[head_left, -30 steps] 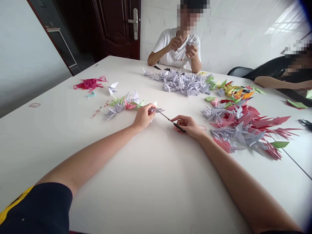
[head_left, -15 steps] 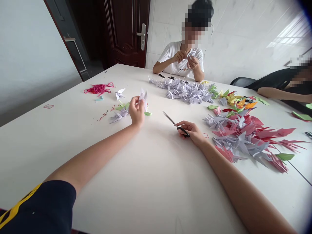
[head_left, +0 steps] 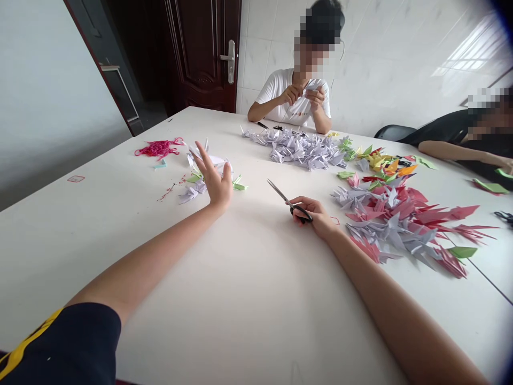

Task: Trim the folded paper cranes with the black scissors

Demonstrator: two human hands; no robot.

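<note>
My left hand (head_left: 214,179) is open with its fingers spread, just in front of a white paper crane (head_left: 209,159) lying on the table. Lilac paper cranes (head_left: 192,191) and small green folded pieces (head_left: 239,187) are close beside it. My right hand (head_left: 315,213) is shut on black-handled scissors (head_left: 287,201), whose closed blades point up and to the left. The scissors touch no paper. The hand hides part of the handles.
A large heap of lilac cranes (head_left: 296,149) and a mixed pink, red and lilac heap (head_left: 395,216) lie on the white table (head_left: 240,299). A pink cord tangle (head_left: 158,149) and red beads (head_left: 166,192) lie left. A co-worker's hands (head_left: 304,95) hold paper opposite; another person (head_left: 460,141) sits right.
My left hand has let go of the white crane, which now lies on the table, and my fingers have spread. My right hand and the scissors have barely moved since half a second ago.
</note>
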